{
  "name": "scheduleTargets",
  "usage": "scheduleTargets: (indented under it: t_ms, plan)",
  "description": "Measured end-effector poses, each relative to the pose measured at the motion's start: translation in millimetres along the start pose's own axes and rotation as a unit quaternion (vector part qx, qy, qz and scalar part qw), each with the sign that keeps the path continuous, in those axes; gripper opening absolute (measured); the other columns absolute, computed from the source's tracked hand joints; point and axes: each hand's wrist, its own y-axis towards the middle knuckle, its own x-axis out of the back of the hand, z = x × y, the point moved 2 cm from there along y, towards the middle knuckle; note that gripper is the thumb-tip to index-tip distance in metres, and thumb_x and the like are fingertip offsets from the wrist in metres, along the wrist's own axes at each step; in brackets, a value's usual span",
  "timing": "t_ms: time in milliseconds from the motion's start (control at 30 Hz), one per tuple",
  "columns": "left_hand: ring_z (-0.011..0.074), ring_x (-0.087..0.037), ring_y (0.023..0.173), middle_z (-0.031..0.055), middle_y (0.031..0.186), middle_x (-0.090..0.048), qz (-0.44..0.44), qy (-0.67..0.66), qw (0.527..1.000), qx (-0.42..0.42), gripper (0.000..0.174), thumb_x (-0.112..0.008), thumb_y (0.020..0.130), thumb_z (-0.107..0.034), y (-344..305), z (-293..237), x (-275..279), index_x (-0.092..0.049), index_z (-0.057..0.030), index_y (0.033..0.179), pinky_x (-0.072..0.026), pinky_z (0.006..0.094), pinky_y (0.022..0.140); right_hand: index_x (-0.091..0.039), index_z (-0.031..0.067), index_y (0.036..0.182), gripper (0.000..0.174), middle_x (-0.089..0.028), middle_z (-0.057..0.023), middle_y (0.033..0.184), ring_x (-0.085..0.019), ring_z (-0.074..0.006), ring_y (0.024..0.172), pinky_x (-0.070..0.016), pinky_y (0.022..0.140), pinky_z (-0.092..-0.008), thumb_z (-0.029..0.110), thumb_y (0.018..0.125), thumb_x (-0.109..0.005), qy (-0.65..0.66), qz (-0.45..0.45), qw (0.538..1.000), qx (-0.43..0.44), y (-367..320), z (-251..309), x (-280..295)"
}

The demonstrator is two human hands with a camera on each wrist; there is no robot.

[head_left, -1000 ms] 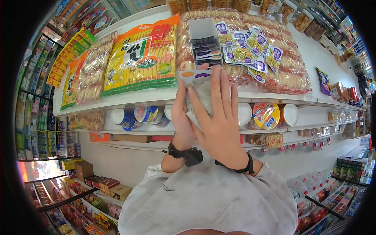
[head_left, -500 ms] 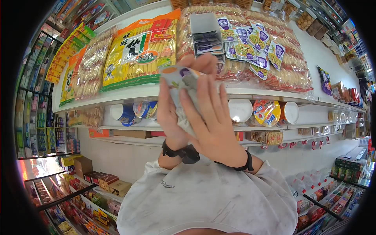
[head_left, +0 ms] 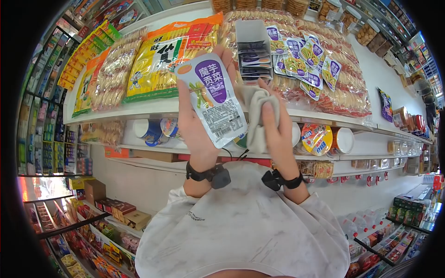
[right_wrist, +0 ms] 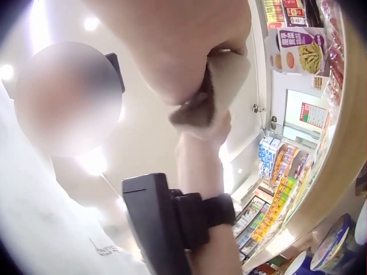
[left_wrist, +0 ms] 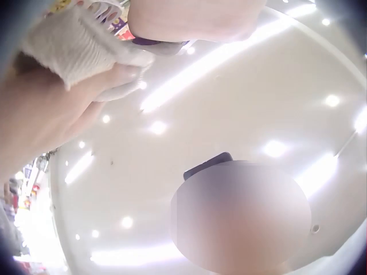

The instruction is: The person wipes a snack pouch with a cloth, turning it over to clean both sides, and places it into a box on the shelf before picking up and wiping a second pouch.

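Note:
In the head view my left hand (head_left: 193, 132) holds a silver snack pouch (head_left: 215, 99) with a purple label and a picture of green stems. The thumb lies along the pouch's left edge and fingers show past its top right edge. Just right of it, my right hand (head_left: 279, 134) pinches a folded greyish-white cloth (head_left: 256, 123), thumb on top. The cloth and pouch are side by side, close together. The cloth (left_wrist: 71, 48) also appears in the left wrist view, gripped by the right hand. The right wrist view shows the cloth (right_wrist: 228, 83) beneath the fingers.
Behind the hands, an upright grey display box (head_left: 252, 34) holds similar pouches. Loose pouches (head_left: 301, 58) lie right of it on bagged crackers (head_left: 347, 88). A large yellow cracker bag (head_left: 153, 69) lies left. Instant noodle tubs (head_left: 316, 138) line the shelf below.
The right hand has come off the pouch and moved right with the cloth, which earlier covered it. The left hand has moved left and turned the pouch, so its printed face shows.

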Motion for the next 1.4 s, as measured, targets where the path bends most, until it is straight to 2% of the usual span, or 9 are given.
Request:
scheduleTargets:
  t_ms: [100,200,267,433,633,733,833,1067,1400]
  plan:
    - [0.0256,-0.052,0.127,0.0198,0.142,-0.049,0.023,0.173,0.985,0.015,0.057,-0.031,0.108,-0.038,-3,3,17,-0.036,0.0057,0.145,-0.0423,0.0382,0.107,-0.044,0.0005,0.145,0.06,-0.058,-0.0118,0.13,-0.055,-0.0149,0.114,-0.0431,0.099,-0.0301,0.021,0.093,-0.066,0.086,0.097,0.991,-0.045,-6,-2,5]
    - [0.0186,-0.057,0.117,0.0163,0.134,-0.056,0.024,0.529,0.848,-0.021,0.055,-0.035,0.108,-0.037,-8,6,23,-0.039,0.0045,0.144,-0.0456,0.034,0.099,-0.054,-0.0002,0.134,0.057,-0.064,-0.0109,0.118,-0.059,-0.0128,0.104,-0.0488,0.09,-0.0298,0.016,0.084,-0.077,-0.015,0.057,0.998,-0.013,-11,-3,1]
    - [0.0189,-0.055,0.118,0.0145,0.137,-0.051,0.026,0.529,0.844,-0.085,0.054,-0.05,0.104,-0.021,-9,13,15,-0.032,0.003,0.148,-0.0427,0.0336,0.102,-0.06,-0.0013,0.126,0.05,-0.066,-0.0106,0.114,-0.06,-0.012,0.101,-0.0496,0.088,-0.0293,0.012,0.082,-0.079,-0.014,0.017,0.996,-0.081,-12,-5,8]
    - [0.0236,-0.053,0.121,0.0153,0.142,-0.044,0.063,0.51,0.852,-0.101,0.074,-0.065,0.093,-0.001,-14,23,16,-0.022,-0.0004,0.153,-0.043,0.0367,0.104,-0.063,-0.0011,0.116,0.042,-0.067,-0.0178,0.107,-0.067,-0.0317,0.095,-0.0515,0.084,-0.0348,-0.009,0.075,-0.065,-0.236,-0.102,0.948,0.189,-10,5,17]
    - [0.0318,-0.055,0.123,0.023,0.136,-0.051,0.014,0.33,0.943,-0.039,0.065,-0.053,0.102,-0.024,-11,20,21,-0.019,-0.0034,0.153,-0.044,0.0409,0.105,-0.064,0.0,0.119,0.054,-0.065,-0.0195,0.115,-0.066,-0.0383,0.1,-0.0519,0.089,-0.0374,-0.01,0.066,-0.064,-0.258,0.106,0.921,0.273,-22,4,-4]
    - [0.0359,-0.054,0.125,0.0259,0.133,-0.054,-0.035,0.246,0.969,-0.006,0.058,-0.035,0.107,-0.04,-1,1,22,-0.026,-0.0001,0.149,-0.0412,0.0433,0.109,-0.06,0.0018,0.128,0.054,-0.064,-0.0181,0.122,-0.066,-0.0318,0.105,-0.051,0.092,-0.0348,-0.01,0.075,-0.063,-0.189,0.178,0.949,0.177,-25,5,10]
    - [0.0366,-0.047,0.134,0.0289,0.136,-0.052,-0.027,0.161,0.986,0.035,0.054,-0.033,0.107,-0.035,4,-7,28,-0.032,0.0023,0.146,-0.0335,0.0444,0.115,-0.053,0.0022,0.136,0.051,-0.063,-0.0143,0.125,-0.064,-0.0215,0.107,-0.0505,0.093,-0.0328,-0.002,0.087,-0.064,-0.054,-0.161,0.984,0.047,-26,-5,20]
    - [0.0315,-0.055,0.127,0.0268,0.144,-0.047,0.044,0.299,0.942,0.144,0.059,-0.04,0.105,-0.038,-7,8,27,-0.037,0.006,0.144,-0.0457,0.0375,0.103,-0.061,0.0006,0.119,0.032,-0.069,-0.0063,0.102,-0.063,-0.0102,0.09,-0.0512,0.079,-0.0268,0.016,0.092,-0.069,-0.033,0.076,0.995,-0.06,-17,-15,0]
    - [0.008,-0.062,0.082,0.0044,0.093,-0.065,0.035,0.451,0.889,0.075,0.01,-0.068,0.092,-0.003,-22,27,38,-0.064,0.0056,0.092,-0.0485,0.0228,0.074,-0.064,-0.0001,0.108,0.025,-0.068,-0.0037,0.094,-0.06,-0.0075,0.084,-0.0477,0.075,-0.0231,0.02,0.095,-0.068,-0.054,-0.079,0.995,-0.009,-16,-11,26]
